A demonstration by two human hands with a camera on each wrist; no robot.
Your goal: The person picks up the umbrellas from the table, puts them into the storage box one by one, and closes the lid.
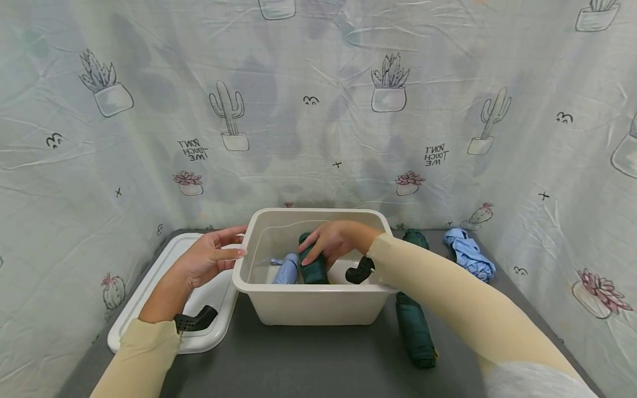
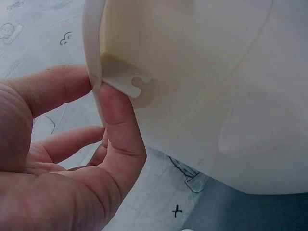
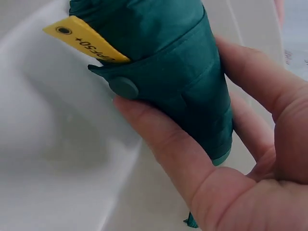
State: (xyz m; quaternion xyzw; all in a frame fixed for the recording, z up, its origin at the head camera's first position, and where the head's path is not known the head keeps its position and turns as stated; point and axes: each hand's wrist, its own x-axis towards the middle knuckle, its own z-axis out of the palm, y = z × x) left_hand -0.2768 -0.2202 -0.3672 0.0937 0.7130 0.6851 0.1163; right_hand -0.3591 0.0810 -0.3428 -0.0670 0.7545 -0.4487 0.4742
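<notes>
A cream plastic bin (image 1: 312, 304) stands on the grey table. My right hand (image 1: 330, 241) reaches into it and grips a folded dark green umbrella (image 1: 312, 266); the right wrist view shows my fingers curled round that umbrella (image 3: 168, 62), which bears a yellow tag (image 3: 84, 43) and a button strap. A light blue folded umbrella (image 1: 286, 271) lies beside it in the bin. My left hand (image 1: 211, 257) is at the bin's left rim; in the left wrist view my thumb (image 2: 118, 125) and a finger pinch the rim (image 2: 94, 62).
The bin's white lid (image 1: 164, 276) lies flat to the left under my left arm. Right of the bin lie two more dark green folded umbrellas (image 1: 415, 329) (image 1: 415, 237) and a light blue one (image 1: 470, 254). A cactus-print cloth backdrop (image 1: 318, 110) surrounds the table.
</notes>
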